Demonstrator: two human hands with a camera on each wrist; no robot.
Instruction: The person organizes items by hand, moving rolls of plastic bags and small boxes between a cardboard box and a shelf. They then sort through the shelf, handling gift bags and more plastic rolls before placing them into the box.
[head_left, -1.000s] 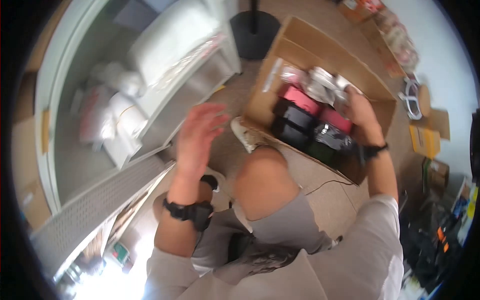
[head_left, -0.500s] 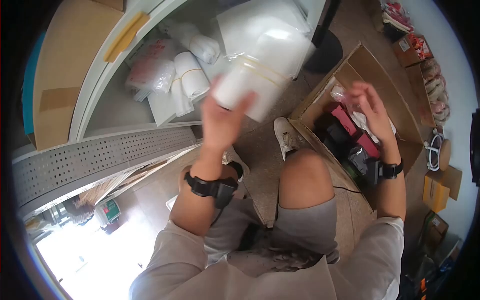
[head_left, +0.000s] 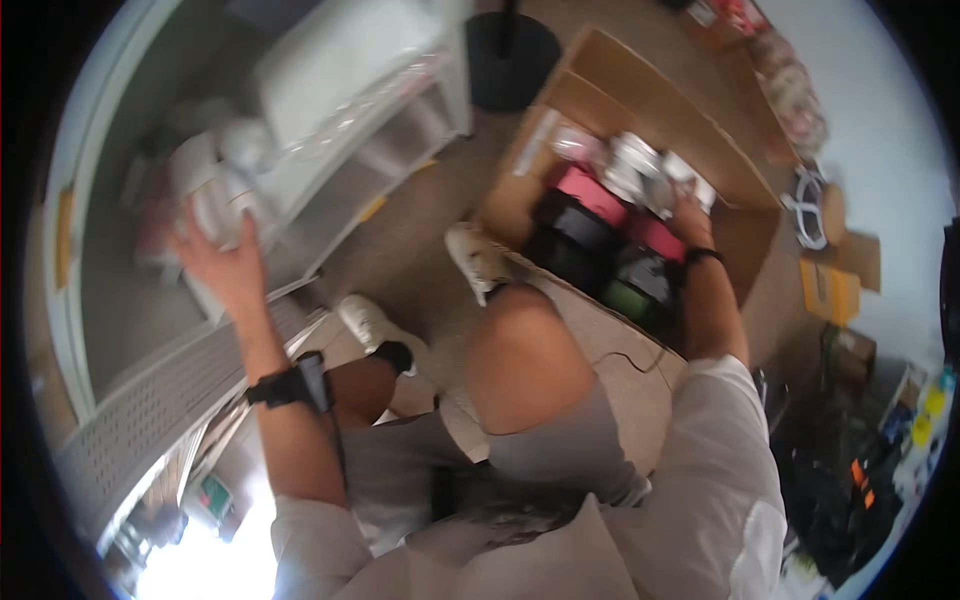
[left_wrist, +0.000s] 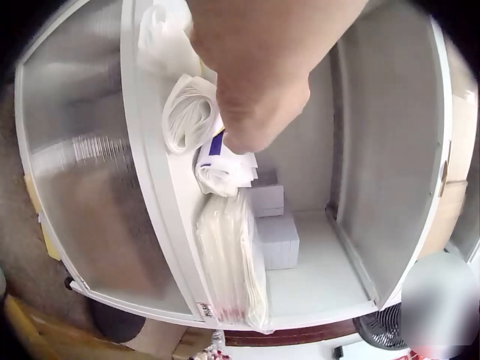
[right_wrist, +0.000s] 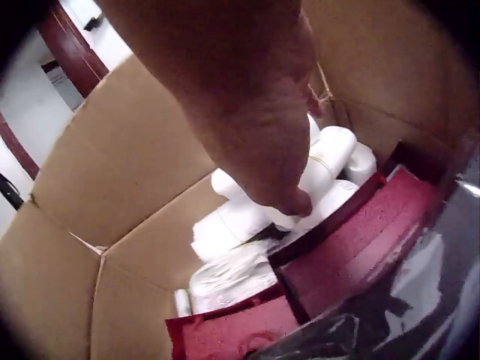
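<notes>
At blurred cabinet rolls [head_left: 205,190], left hand [head_left: 225,265], fingers wide, in carton [head_left: 620,95], right hand [head_left: 690,218], fingers partly hidden, grip unclear.

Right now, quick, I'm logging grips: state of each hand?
Left hand: fingers spread at white rolls; grip cannot be told.
Right hand: at a white roll in the box; grip cannot be told.

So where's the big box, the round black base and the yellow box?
Big box [right_wrist: 124,142]: right wrist view, inside wall.
Round black base [head_left: 518,75]: head view, flat top.
Yellow box [head_left: 829,295]: head view, side.
</notes>
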